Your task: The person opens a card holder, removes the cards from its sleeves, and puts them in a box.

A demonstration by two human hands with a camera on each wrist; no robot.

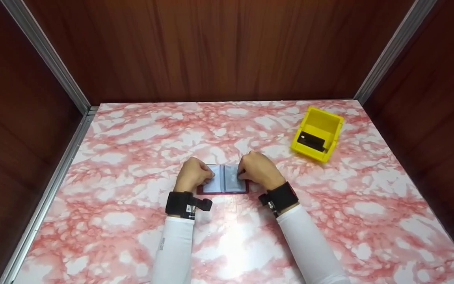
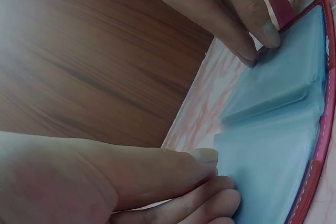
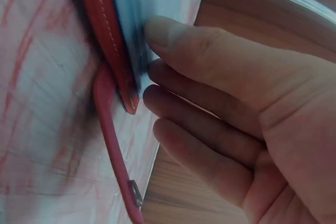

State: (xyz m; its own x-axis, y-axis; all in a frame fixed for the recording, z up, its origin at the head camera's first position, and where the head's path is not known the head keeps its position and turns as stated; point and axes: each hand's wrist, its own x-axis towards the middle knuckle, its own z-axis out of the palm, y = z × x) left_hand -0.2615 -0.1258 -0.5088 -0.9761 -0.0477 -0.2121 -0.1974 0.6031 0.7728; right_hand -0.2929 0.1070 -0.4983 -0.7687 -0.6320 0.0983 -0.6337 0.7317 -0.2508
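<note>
A red card holder lies spread on the table, with clear plastic sleeves on both halves. White stitching runs along its cover, and a strap with a metal snap sticks out from the right side. My left hand pinches the outer edge of the left-hand sleeves between thumb and curled fingers. At the opposite edge, my right hand holds the right-hand sleeves, thumb on top and fingertips at the border. How many sleeves each hand grips is hidden.
Toward the back right stands a yellow bin with a flat black object inside. The red-and-white marbled table is bounded by brown wood-grain panels at the back and sides, with metal rails at the corners.
</note>
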